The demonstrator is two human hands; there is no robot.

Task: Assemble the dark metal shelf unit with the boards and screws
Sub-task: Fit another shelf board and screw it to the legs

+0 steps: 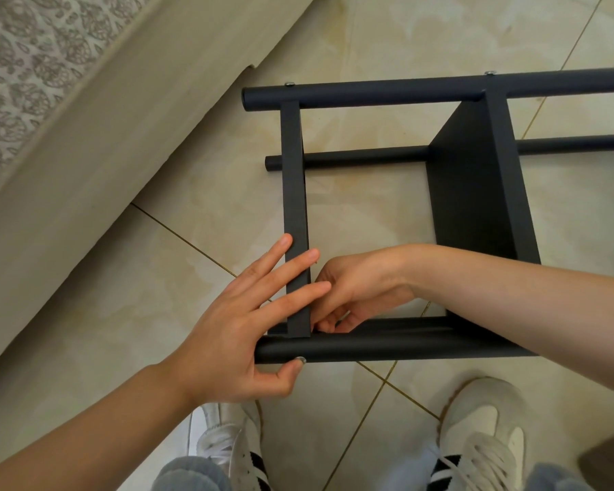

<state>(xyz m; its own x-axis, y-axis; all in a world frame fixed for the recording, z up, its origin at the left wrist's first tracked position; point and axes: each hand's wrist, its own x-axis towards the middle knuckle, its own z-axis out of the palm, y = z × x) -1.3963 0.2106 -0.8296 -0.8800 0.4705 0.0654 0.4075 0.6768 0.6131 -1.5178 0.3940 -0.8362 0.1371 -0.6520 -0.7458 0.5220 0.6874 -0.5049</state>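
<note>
On the tiled floor (369, 40), just ahead of the person's white shoes (482, 430), the dark metal shelf unit (475, 193) lies on its side. The left hand (234, 334) lays straight fingers across the end board (293, 178), with its thumb at a screw (300, 359) in the near pole (369, 350). The right hand (351, 292) curls its fingers into the inner corner; whether it grips anything cannot be told.

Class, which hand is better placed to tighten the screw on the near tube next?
Probably the left hand: its thumb touches the screw on the near tube, while the right hand is curled at the joint beside the end board.
</note>
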